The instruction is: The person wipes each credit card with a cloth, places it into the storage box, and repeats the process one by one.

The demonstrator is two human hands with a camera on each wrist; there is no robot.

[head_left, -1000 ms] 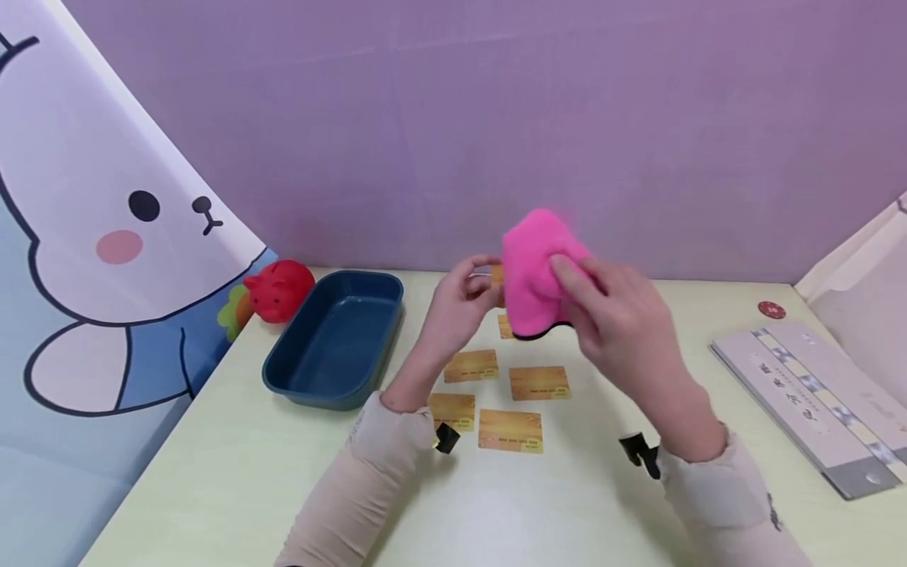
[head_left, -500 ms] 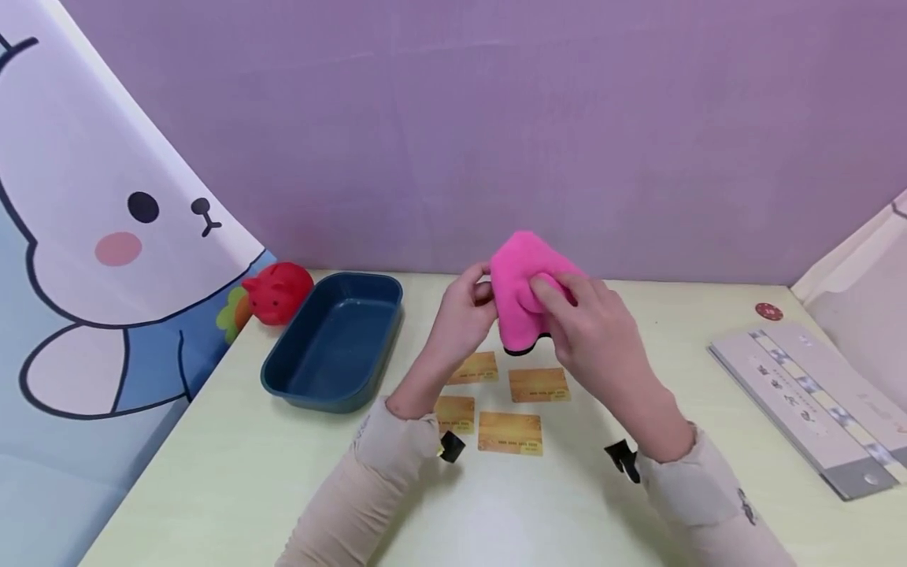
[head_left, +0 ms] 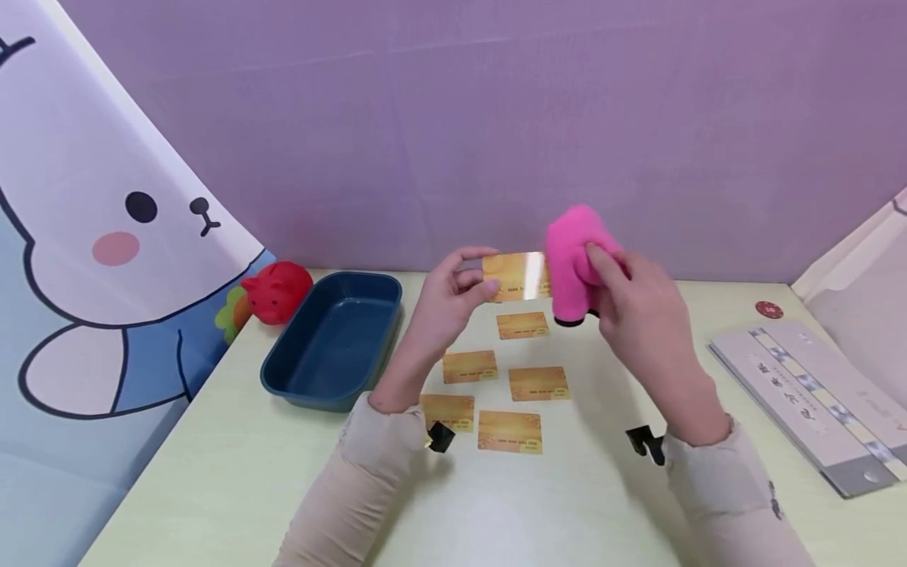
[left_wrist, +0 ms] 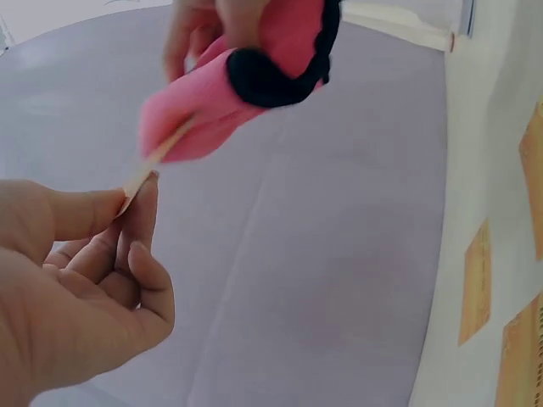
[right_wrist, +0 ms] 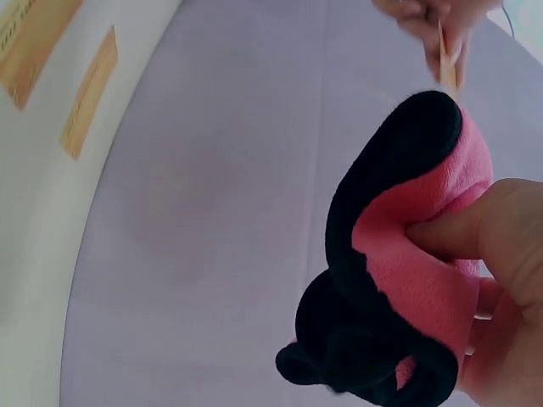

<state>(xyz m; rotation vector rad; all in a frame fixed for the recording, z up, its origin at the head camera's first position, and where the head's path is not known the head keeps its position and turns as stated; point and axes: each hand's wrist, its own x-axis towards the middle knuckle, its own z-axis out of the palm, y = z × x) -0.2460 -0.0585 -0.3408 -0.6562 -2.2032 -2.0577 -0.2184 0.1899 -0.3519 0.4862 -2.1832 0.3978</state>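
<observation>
My left hand pinches a gold bank card by its left end, thumb in front, above the table. In the left wrist view the card shows nearly edge-on between thumb and fingertips. My right hand grips a bunched pink plush cloth with black edging, its thumb pressed into the folds. The cloth covers the card's right end. Seen from the right wrist, the cloth hangs folded, and its black edge faces the camera. Below the hands, several similar gold cards lie on the table.
A blue rectangular tray stands left of the cards, with a red piggy bank beside its far end. At the right lie a grey-white box and a red chip. A purple backdrop rises behind the table.
The pink cloth first moved left and down, hiding the held card, then slid back right and up. Most of the card's face now shows. My left hand keeps its pinch on the card.
</observation>
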